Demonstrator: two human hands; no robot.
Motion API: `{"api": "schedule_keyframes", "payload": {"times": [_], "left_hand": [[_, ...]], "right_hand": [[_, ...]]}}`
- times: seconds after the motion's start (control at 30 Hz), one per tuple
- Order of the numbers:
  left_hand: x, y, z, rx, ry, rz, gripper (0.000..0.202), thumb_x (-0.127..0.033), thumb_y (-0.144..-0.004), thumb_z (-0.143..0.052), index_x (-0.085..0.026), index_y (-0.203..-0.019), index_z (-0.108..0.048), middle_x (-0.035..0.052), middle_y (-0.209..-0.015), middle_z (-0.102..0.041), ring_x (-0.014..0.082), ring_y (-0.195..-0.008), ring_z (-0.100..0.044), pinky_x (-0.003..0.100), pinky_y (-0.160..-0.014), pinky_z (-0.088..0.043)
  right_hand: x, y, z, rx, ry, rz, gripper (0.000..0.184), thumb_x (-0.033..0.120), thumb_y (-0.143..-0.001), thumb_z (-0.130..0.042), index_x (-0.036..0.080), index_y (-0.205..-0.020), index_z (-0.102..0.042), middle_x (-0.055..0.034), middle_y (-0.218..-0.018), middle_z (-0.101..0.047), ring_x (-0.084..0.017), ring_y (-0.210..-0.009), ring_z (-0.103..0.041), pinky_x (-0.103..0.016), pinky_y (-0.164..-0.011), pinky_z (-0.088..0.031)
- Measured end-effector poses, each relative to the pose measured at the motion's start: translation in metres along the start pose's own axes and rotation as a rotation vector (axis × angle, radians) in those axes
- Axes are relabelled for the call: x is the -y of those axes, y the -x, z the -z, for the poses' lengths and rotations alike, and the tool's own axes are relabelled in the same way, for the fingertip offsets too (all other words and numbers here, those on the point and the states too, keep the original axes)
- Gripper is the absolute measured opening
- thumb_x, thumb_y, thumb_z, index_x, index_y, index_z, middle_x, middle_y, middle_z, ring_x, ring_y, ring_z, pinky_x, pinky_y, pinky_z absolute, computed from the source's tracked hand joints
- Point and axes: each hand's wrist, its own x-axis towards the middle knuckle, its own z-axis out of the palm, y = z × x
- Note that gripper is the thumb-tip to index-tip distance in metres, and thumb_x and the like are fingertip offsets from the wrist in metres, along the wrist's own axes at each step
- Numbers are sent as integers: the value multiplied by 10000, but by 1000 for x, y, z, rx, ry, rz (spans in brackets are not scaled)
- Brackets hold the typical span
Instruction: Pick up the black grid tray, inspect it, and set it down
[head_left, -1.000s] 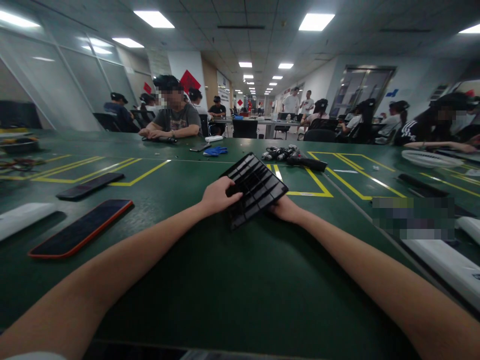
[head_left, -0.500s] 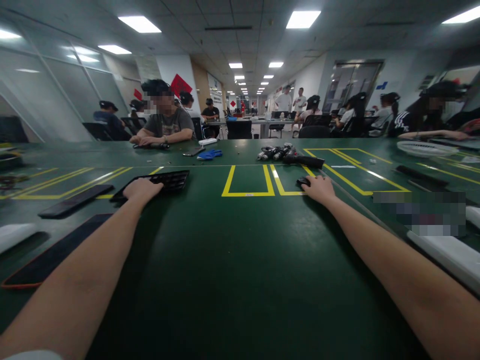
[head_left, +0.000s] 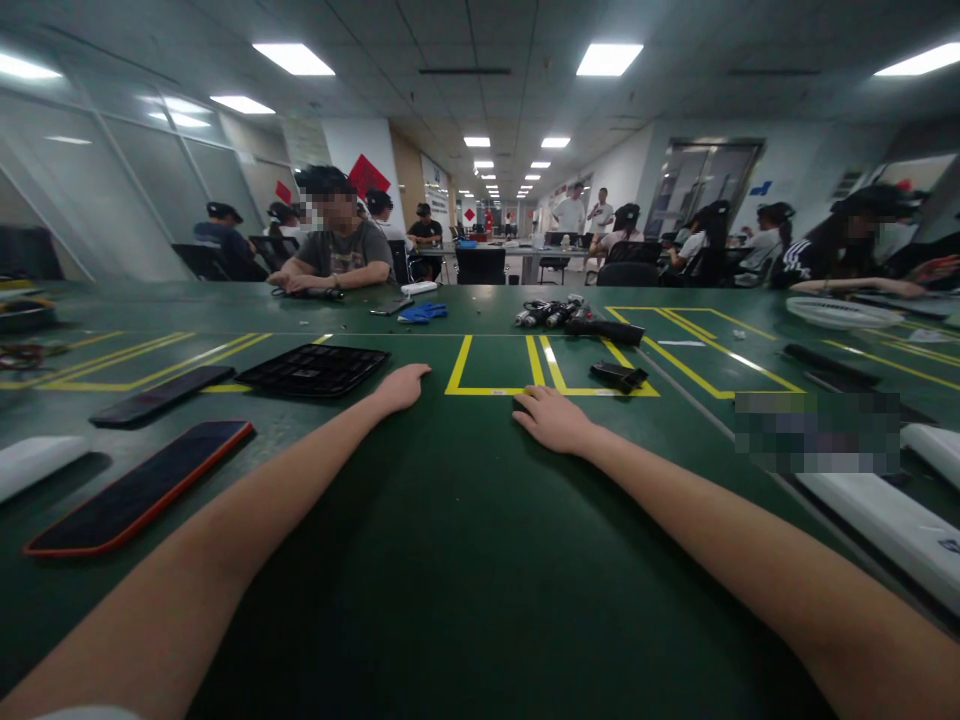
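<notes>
My left hand [head_left: 403, 388] rests low over the green table, just right of a flat black panel with a gridded surface [head_left: 315, 370], and is apart from it. Its foremost finger points right; the other fingers are partly hidden, and nothing shows in the hand. My right hand [head_left: 556, 418] is open, palm down at the near edge of the yellow tape outlines [head_left: 495, 391], fingers spread towards the left. A small black bracket-like part [head_left: 619, 376] lies beyond it to the right, on the tape, touched by neither hand.
At left lie an orange-edged dark phone-like slab [head_left: 142, 490], a black bar [head_left: 161, 395] and a white object [head_left: 41, 465]. Farther back are a blue cloth-like item [head_left: 422, 313] and a bundle of metal-and-black parts [head_left: 551, 312]. A white case [head_left: 885, 530] is at right. People sit beyond.
My left hand has come off the black panel and moved right. My right hand has let go of the small black part and moved left and nearer.
</notes>
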Motion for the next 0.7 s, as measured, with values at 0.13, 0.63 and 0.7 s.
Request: {"api": "schedule_keyframes", "payload": {"times": [0.13, 0.63, 0.7], "left_hand": [[-15, 20, 9, -28, -42, -79, 432, -242, -848, -420, -70, -1227, -536, 171, -1383, -448, 266, -1321, -354, 406, -1088, -262], [-64, 71, 11, -25, -104, -502, 371, -267, -908, -368, -113, -1182, -566, 124, -1284, -548, 214, -1206, -477, 386, -1037, -361], [-44, 55, 13, -91, -91, -386, 364, -188, -871, -386, -106, -1168, -580, 133, -1319, -519, 231, -1255, -431, 405, -1072, -313]], "right_hand": [[-16, 0, 12, -111, 107, 11, 433, 379, -889, -365, 155, -1222, -529, -151, -1239, -560, -284, -1175, -481, -487, -1028, -354], [-119, 33, 35, -46, 268, -642, 519, 412, -864, -333, 112, -1278, -423, -228, -1268, -464, -382, -1101, -481, -457, -872, -400], [-117, 32, 35, -54, 264, -641, 513, 409, -864, -336, 113, -1274, -426, -232, -1259, -470, -377, -1092, -486, -454, -869, -399]]}}
